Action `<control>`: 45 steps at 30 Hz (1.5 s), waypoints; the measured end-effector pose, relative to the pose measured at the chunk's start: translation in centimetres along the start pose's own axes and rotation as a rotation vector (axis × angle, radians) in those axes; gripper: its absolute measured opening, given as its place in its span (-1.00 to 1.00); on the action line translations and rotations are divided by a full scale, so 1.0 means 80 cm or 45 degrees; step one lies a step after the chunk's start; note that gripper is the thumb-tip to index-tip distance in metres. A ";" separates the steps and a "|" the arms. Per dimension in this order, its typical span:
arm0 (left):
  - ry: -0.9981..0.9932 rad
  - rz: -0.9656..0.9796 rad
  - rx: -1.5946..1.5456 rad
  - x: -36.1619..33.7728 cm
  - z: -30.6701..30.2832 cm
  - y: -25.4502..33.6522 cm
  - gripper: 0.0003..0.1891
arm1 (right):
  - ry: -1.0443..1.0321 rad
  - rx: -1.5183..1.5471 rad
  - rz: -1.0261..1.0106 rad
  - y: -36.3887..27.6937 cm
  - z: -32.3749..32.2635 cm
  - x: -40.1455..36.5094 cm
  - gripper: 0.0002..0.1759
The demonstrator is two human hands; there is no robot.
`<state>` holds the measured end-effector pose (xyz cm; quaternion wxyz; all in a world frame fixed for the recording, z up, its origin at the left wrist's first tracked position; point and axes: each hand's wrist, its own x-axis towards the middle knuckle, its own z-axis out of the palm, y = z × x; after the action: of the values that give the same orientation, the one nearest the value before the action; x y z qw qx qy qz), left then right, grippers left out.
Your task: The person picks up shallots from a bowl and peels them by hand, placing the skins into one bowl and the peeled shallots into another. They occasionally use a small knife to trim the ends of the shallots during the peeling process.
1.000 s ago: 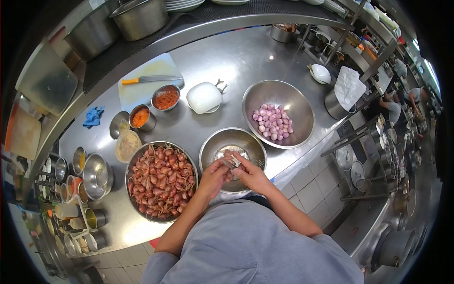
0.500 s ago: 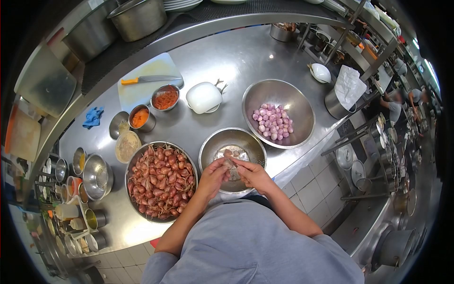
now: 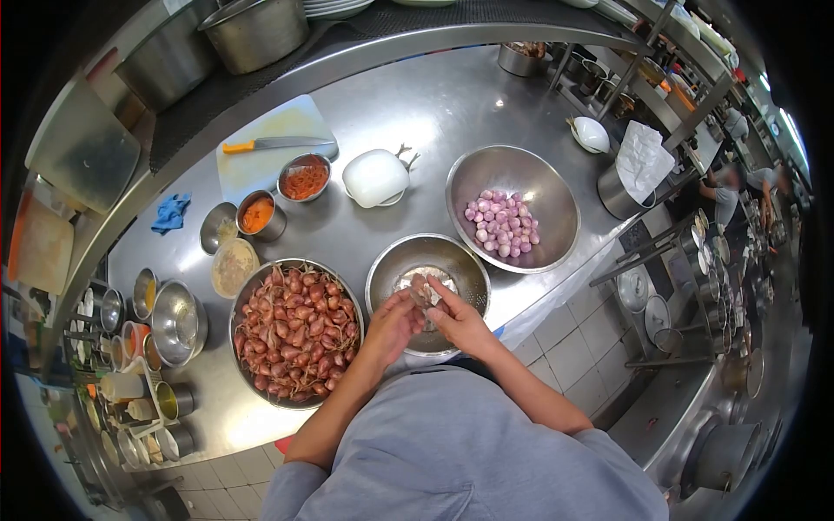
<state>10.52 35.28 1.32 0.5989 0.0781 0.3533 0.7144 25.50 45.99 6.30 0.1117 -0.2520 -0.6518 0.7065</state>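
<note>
Both hands meet over a steel bowl [image 3: 473, 276] with pale, wet-looking scraps in its bottom. My left hand [image 3: 391, 328] has its fingers curled around a small brownish piece with papery skin, which looks like a shallot [image 3: 423, 293]. On the other side of that piece, my right hand [image 3: 460, 323] grips it between thumb and fingers; the fingertips partly hide it. Left of the hands stands a large bowl heaped with unpeeled red shallots [image 3: 295, 334]. Peeled purple shallots [image 3: 502, 223] lie in a wide steel bowl [image 3: 552, 187] at the upper right.
Farther back are a cutting board [image 3: 300, 117] with a yellow-handled knife [image 3: 278, 144], containers of shredded orange food [image 3: 304, 181], and a white rounded bundle [image 3: 375, 178]. A blue cloth [image 3: 171, 214] lies at left. A shelf [image 3: 391, 42] overhangs the back edge. People [image 3: 725, 195] are at far right.
My right hand's fingers have spread and lifted slightly around the brownish piece, and my left fingers have shifted a little. The bowls stay where they were.
</note>
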 end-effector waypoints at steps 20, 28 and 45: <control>0.048 0.027 0.011 -0.003 -0.002 -0.003 -0.71 | 0.067 0.263 0.083 0.013 -0.009 -0.002 -0.52; 0.039 0.036 -0.066 0.000 -0.002 0.004 -0.70 | 0.042 0.786 0.522 0.007 -0.007 -0.006 -0.47; 0.049 0.113 0.024 0.001 0.002 -0.001 -0.77 | 0.043 0.414 0.335 -0.001 0.002 -0.002 -0.38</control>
<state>10.67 35.38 1.34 0.5590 0.0855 0.3676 0.7383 25.58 45.80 6.39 0.0687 -0.3256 -0.4887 0.8065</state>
